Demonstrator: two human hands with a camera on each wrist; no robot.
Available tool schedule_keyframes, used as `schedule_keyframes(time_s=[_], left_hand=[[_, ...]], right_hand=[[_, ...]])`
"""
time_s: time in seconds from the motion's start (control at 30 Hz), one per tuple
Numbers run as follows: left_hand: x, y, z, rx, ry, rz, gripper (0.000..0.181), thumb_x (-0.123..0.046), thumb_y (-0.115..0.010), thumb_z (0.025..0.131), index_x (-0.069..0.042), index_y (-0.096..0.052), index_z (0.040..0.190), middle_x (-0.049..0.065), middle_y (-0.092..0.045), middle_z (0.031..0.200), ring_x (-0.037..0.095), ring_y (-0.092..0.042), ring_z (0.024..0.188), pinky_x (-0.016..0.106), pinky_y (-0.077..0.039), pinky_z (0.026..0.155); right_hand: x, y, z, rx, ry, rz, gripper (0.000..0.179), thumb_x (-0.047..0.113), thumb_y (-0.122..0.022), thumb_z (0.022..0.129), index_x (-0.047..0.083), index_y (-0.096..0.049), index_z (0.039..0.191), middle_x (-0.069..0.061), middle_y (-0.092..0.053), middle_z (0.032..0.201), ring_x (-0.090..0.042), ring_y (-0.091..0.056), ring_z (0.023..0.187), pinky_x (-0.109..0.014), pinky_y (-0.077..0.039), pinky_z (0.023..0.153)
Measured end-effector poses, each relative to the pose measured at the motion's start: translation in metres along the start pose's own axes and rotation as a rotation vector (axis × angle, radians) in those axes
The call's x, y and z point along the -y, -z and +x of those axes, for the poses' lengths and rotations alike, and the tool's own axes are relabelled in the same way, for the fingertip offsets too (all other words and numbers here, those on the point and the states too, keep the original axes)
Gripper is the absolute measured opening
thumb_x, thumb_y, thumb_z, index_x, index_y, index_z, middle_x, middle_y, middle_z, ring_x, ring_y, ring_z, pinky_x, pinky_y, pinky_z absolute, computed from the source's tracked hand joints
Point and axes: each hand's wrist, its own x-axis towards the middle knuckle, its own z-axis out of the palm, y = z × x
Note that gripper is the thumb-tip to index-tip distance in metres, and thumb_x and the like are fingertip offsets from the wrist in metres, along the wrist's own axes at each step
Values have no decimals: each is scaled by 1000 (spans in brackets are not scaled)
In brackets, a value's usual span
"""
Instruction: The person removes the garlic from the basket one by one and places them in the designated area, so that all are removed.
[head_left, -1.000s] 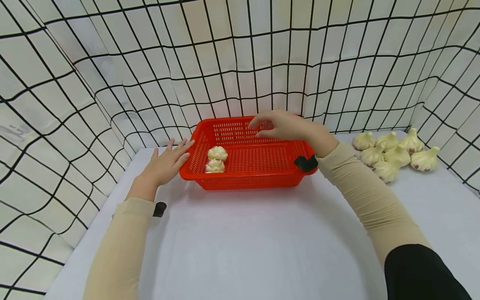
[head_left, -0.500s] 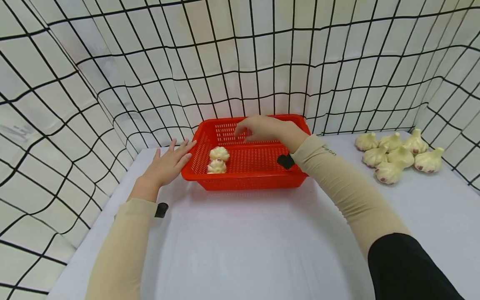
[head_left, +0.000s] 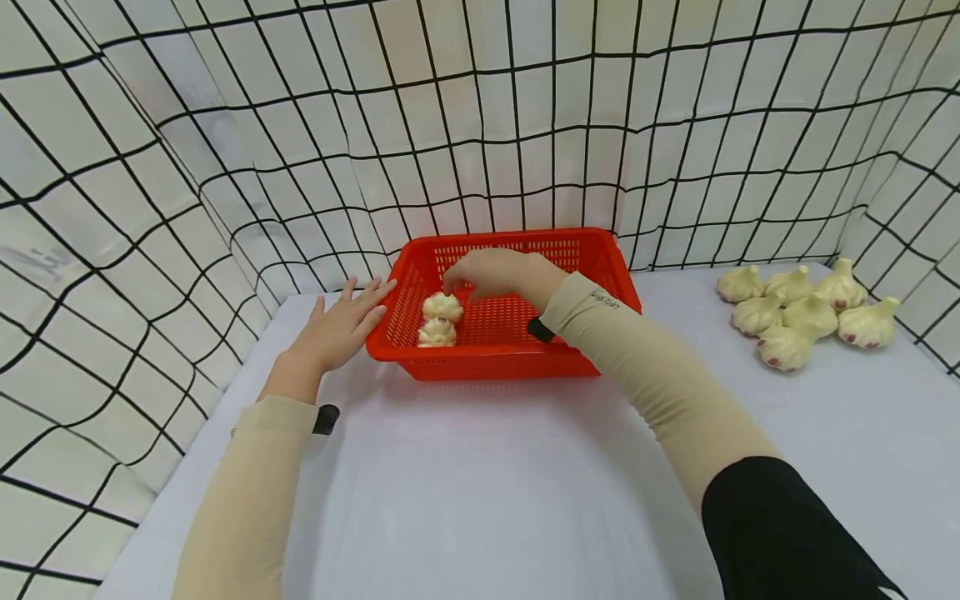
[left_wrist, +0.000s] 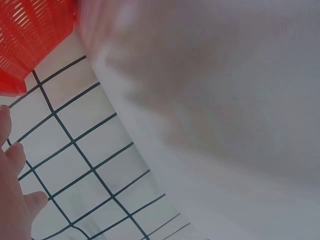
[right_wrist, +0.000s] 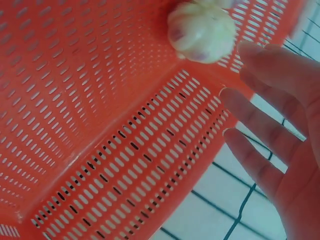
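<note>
Two cream garlic bulbs lie one behind the other at the left end of the red plastic basket (head_left: 495, 365): the rear bulb (head_left: 442, 307) and the front bulb (head_left: 437, 333). My right hand (head_left: 495, 273) reaches into the basket, fingers loosely bent and holding nothing, close to the rear bulb. In the right wrist view the thumb tip comes right up beside a purple-tinged bulb (right_wrist: 202, 32), the other fingers spread below it. Fingers straight and spread, my left hand (head_left: 333, 329) rests its fingertips at the basket's left rim; part of it shows in the left wrist view.
Several more garlic bulbs (head_left: 810, 317) are grouped on the white table (head_left: 480, 483) at the right. A black net (head_left: 517, 142) over white walls encloses the back and sides, with the basket close to the rear net.
My right hand has moved left and lower inside the basket, from its right half towards the two bulbs. My left hand keeps its place at the rim.
</note>
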Motion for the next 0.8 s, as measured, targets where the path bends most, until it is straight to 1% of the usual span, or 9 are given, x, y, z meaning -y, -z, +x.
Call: schedule_keyframes(time_s=[0.13, 0.27, 0.33, 0.43, 0.6, 0.8], left_hand=[[0, -1, 0, -2, 1, -6, 64, -56, -22, 109, -28, -17, 166, 8, -11, 171, 37, 11, 156, 70, 14, 114], [1, -1, 0, -2, 11, -1, 64, -57, -22, 109, -29, -15, 166, 7, -11, 171, 37, 11, 156, 70, 14, 115], [1, 0, 0, -5, 14, 1, 64, -57, -21, 109, -30, -15, 166, 6, -10, 172, 36, 11, 156, 69, 14, 115], [1, 0, 0, -11, 11, 2, 63, -57, -21, 109, -30, -15, 166, 6, -11, 172, 35, 11, 156, 69, 14, 115], [2, 0, 0, -9, 2, 2, 63, -57, -21, 109, -31, -15, 166, 5, -11, 172, 35, 11, 156, 70, 14, 115], [3, -1, -1, -12, 1, -1, 63, -56, -21, 109, -31, -15, 166, 5, -11, 172, 35, 11, 156, 70, 13, 115]], right_hand=[[7, -5, 11, 67, 1, -57, 39, 7, -73, 96, 12, -67, 134, -4, -67, 131, -25, -59, 121, -37, -49, 103], [10, -9, 17, 117, -2, -101, 46, 9, -74, 95, 16, -64, 139, -2, -66, 132, -23, -59, 119, -37, -48, 103], [10, -11, 20, 127, 4, -94, 48, 13, -75, 95, 17, -64, 141, -2, -66, 131, -22, -59, 118, -37, -49, 103], [11, -12, 25, 132, 28, -60, 46, 17, -75, 95, 18, -64, 140, -3, -67, 128, -21, -59, 117, -35, -49, 101], [16, -12, 32, 164, 64, -11, 42, 18, -73, 97, 17, -64, 139, -6, -67, 126, -22, -58, 116, -34, -49, 101], [20, -14, 37, 222, 35, 28, 43, 17, -68, 100, 20, -62, 143, -5, -66, 128, -20, -58, 118, -34, -49, 102]])
